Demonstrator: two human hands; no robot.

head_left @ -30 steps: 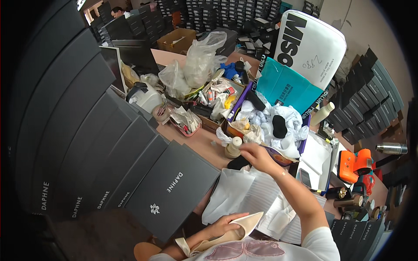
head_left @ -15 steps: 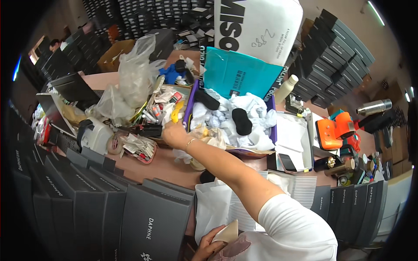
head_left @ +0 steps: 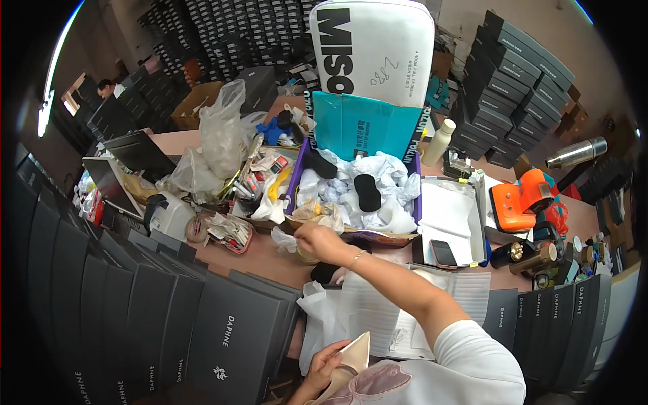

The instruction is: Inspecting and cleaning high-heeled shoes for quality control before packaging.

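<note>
At the lower edge, my left hand [head_left: 324, 364] is closed around a cream pointed shoe [head_left: 358, 351], its toe pointing up and to the right. My right arm reaches across the table, and my right hand [head_left: 321, 243] hovers just in front of the box of crumpled white paper [head_left: 398, 165]. Its fingers are bent together; whatever is between them, if anything, is hidden. A scrap of clear plastic [head_left: 283, 239] lies by its fingertips. Beneath my wrist, a dark round thing [head_left: 324, 272] shows in part. White wrapping paper [head_left: 317, 310] lies beside the shoe.
Grey shoe boxes [head_left: 226, 337] stand in rows at the near left, with more [head_left: 540, 317] at the near right. Left of the paper box is a carton of small tools [head_left: 260, 175]. A phone [head_left: 443, 254] rests on a white tray. An orange device [head_left: 520, 202] stands farther right.
My right hand has drawn back from the carton of small tools, moving right and nearer. My left hand still holds the shoe, which has turned slightly more upright. The head view has shifted.
</note>
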